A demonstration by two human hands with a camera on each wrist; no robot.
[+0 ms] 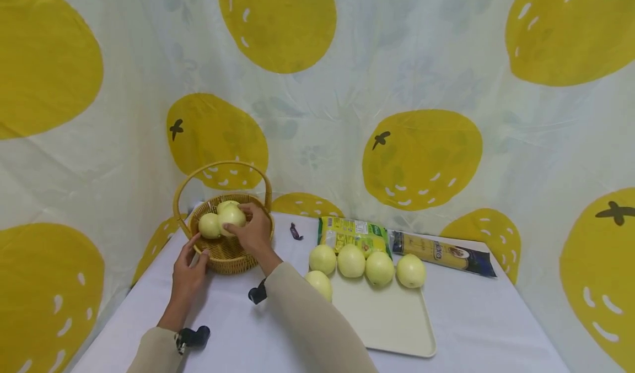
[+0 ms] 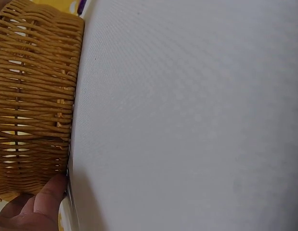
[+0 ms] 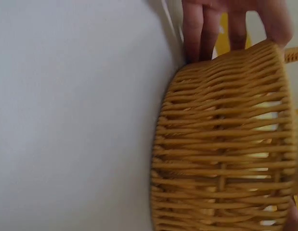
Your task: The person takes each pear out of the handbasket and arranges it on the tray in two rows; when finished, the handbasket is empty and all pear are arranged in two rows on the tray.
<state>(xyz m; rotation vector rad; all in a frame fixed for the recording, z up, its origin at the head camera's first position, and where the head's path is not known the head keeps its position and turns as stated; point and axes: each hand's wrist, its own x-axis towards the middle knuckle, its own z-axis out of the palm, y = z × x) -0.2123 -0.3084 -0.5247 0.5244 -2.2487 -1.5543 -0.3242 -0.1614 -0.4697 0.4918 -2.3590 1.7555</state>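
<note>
Three pale round fruits sit in or just over the wicker basket (image 1: pixel 233 265) at 8 o'clock in the head view; the right hand (image 1: pixel 255 231), reaching in from the basket's 4 o'clock, clasps the nearest fruit (image 1: pixel 232 219) between thumb and fingers; whether that fruit touches the basket's floor, I cannot tell; its two neighbours (image 1: pixel 209 226) lie at its 9 and 12 o'clock; the left hand (image 1: pixel 188 274) rests extended fingers against the basket's 8 o'clock side; towards the basket's 4 o'clock lies a cream tray (image 1: pixel 387 318), with four fruits (image 1: pixel 351 261) along its 12 o'clock edge.
</note>
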